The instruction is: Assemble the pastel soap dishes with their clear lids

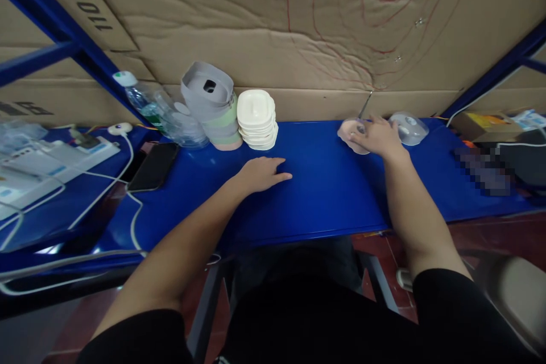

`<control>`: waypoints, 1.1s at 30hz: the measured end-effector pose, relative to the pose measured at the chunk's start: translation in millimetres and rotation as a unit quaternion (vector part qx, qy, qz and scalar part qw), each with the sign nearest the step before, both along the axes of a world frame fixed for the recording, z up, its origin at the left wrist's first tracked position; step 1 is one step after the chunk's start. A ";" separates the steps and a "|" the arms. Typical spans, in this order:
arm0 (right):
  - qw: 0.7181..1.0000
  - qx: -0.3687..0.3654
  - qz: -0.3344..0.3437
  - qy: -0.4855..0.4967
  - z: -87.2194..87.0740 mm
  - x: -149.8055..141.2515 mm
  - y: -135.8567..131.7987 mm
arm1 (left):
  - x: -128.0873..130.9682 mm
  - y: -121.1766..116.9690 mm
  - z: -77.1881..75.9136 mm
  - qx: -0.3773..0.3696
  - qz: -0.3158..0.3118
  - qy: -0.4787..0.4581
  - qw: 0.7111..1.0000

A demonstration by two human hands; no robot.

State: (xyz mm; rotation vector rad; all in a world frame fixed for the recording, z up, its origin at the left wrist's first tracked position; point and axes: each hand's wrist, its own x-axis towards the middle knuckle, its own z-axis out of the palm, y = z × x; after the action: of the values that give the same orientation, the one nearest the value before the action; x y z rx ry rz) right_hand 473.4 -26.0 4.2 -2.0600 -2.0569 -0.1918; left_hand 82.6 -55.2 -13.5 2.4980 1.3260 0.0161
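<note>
My left hand (265, 174) is low over the blue tabletop (318, 193), thumb and fingers apart, holding nothing. Just beyond it stands a stack of cream-coloured square lids (256, 116), each with a small raised knob. Beside that stack, nested grey, green and pink plastic shells (211, 105) lean slightly, a square hole in the top one. Farther right, my right hand (377, 135) has its thumb and fingers closed on a shallow pinkish plastic piece (346, 129), partly covering it. A clear domed plastic piece (409, 128) lies right of that hand.
Clear plastic cups (181, 125) and a bottle (135, 94) stand at the back left. A phone (154, 166), white cables and a power strip (55, 173) lie at left. A cardboard wall (256, 23) closes the back. A small box (486, 127) sits at right.
</note>
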 end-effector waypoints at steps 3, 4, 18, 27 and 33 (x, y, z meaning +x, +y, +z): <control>0.999 -0.027 -0.044 -0.011 -1.7 23.7 5.3 | 0.0 0.8 -0.5 0.003 -0.004 -0.002 1.000; 0.998 -0.040 -0.056 -0.011 -3.2 30.4 7.2 | 0.0 1.0 -0.8 0.005 -0.002 -0.003 1.000; 0.982 -0.016 -0.184 0.042 -18.9 76.6 8.7 | 0.4 -1.5 3.1 -0.009 -0.011 0.008 1.000; 0.968 0.062 -0.220 0.104 -38.2 89.3 14.9 | 1.1 -1.6 1.3 0.017 -0.043 -0.033 0.998; 0.974 0.111 -0.191 0.050 -39.9 68.1 24.3 | -11.4 5.1 10.3 0.186 -0.011 -0.189 0.964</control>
State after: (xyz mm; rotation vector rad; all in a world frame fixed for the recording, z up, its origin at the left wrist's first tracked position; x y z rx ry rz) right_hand 541.5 -1.8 -35.7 -2.2480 -1.4904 -0.3544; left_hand 71.2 -50.1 -3.2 2.6205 1.2174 0.7644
